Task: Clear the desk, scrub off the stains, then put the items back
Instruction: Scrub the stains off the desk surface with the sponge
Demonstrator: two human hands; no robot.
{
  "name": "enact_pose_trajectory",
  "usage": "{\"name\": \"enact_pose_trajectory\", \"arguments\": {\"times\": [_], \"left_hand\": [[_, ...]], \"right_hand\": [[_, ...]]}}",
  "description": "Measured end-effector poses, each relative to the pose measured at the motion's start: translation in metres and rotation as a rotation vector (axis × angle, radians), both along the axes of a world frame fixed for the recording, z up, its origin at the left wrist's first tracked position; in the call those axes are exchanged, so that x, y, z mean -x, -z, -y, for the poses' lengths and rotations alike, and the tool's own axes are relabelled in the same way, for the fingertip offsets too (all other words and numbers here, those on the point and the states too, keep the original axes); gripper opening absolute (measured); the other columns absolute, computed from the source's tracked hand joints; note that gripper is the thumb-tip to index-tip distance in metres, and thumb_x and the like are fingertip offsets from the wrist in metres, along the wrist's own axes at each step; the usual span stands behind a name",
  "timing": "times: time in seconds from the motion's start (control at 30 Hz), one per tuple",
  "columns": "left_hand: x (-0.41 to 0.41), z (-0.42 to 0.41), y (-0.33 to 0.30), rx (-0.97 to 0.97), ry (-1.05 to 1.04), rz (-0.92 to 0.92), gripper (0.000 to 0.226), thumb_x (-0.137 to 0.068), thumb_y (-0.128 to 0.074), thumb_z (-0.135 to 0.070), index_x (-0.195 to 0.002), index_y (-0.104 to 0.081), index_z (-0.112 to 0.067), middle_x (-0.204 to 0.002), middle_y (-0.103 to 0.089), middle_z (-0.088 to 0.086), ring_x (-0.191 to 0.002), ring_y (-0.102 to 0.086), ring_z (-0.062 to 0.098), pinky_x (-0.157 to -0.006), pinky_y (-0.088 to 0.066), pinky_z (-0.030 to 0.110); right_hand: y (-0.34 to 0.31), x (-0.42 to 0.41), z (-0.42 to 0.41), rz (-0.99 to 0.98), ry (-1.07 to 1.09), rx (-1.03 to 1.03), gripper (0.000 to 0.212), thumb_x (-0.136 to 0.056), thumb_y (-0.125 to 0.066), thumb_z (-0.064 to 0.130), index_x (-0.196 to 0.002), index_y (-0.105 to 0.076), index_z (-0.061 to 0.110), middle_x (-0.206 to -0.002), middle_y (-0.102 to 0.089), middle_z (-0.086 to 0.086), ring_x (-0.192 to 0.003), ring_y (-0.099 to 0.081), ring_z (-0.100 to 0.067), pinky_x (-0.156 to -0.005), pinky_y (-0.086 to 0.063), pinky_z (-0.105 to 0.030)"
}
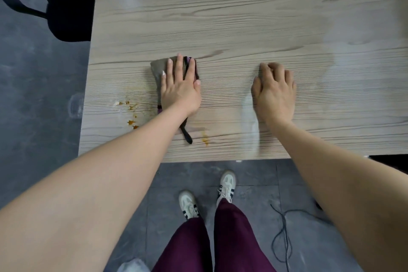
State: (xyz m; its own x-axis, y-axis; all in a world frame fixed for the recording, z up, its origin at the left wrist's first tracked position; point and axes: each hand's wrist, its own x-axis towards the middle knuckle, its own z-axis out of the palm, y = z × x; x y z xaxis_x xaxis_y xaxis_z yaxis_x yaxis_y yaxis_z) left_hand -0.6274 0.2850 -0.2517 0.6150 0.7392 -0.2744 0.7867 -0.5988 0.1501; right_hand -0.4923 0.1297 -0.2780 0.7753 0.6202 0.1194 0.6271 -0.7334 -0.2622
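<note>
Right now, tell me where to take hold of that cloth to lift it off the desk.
Pinch the grey cloth at its bare far-left corner, coming from the left. The left hand lies flat over its middle, and its dark tail runs under the wrist toward the near edge of the desk, so that corner is probably easiest.

1. Even, soft daylight is seen throughout; shadows are faint.
2. A pale sheen is cast across the desk (242,17) at right.
3. Wide-angle stretching is noticed at the edges.
4. Slight softness is observed overall.
</note>
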Motion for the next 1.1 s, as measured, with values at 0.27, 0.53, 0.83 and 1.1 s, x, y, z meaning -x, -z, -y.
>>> {"name": "enact_pose_trajectory", "arguments": {"times": [0.27,0.53,0.83,1.1], "left_hand": [[0.039,-0.022,-0.02,0.149,-0.15,0.627,0.045,-0.095,-0.044,-0.01,-0.139,-0.042,-0.016,-0.143,-0.04,0.0,-0.128,-0.041,0.015,-0.1,-0.029,0.02],[0.121,-0.049,0.003,-0.153,-0.046,0.36,0.054,-0.089,-0.044,-0.002,-0.141,-0.04,-0.015,-0.15,-0.034,0.0,-0.137,-0.03,0.021,-0.115,-0.018,0.033],[0.136,-0.053,0.011,-0.139,0.134,0.119,0.051,-0.102,-0.018,-0.03,-0.151,-0.012,-0.016,-0.158,-0.008,-0.002,-0.145,-0.006,0.011,-0.118,-0.001,0.028],[0.131,-0.055,0.004,-0.084,0.178,0.015,0.052,-0.103,-0.017,-0.026,-0.15,-0.003,-0.009,-0.158,0.0,0.006,-0.146,-0.002,0.017,-0.116,-0.018,0.03]], "right_hand": [[-0.03,0.028,-0.053,-0.064,0.013,-0.064,0.028,-0.092,-0.044,0.02,-0.109,-0.065,0.01,-0.115,-0.058,-0.011,-0.109,-0.048,-0.03,-0.092,-0.029,-0.036],[-0.026,0.142,-0.166,-0.176,-0.161,-0.142,0.034,-0.095,-0.039,0.02,-0.124,-0.055,0.012,-0.134,-0.051,-0.003,-0.127,-0.042,-0.023,-0.102,-0.029,-0.032],[-0.013,0.128,-0.133,-0.116,-0.361,0.067,0.051,-0.102,-0.024,0.033,-0.151,-0.018,0.02,-0.158,-0.015,0.003,-0.146,-0.006,-0.014,-0.117,-0.002,-0.032],[-0.014,0.097,-0.107,-0.104,-0.154,0.12,0.054,-0.101,-0.025,0.037,-0.152,-0.014,0.021,-0.159,-0.01,0.003,-0.147,-0.001,-0.016,-0.118,0.001,-0.035]]}}
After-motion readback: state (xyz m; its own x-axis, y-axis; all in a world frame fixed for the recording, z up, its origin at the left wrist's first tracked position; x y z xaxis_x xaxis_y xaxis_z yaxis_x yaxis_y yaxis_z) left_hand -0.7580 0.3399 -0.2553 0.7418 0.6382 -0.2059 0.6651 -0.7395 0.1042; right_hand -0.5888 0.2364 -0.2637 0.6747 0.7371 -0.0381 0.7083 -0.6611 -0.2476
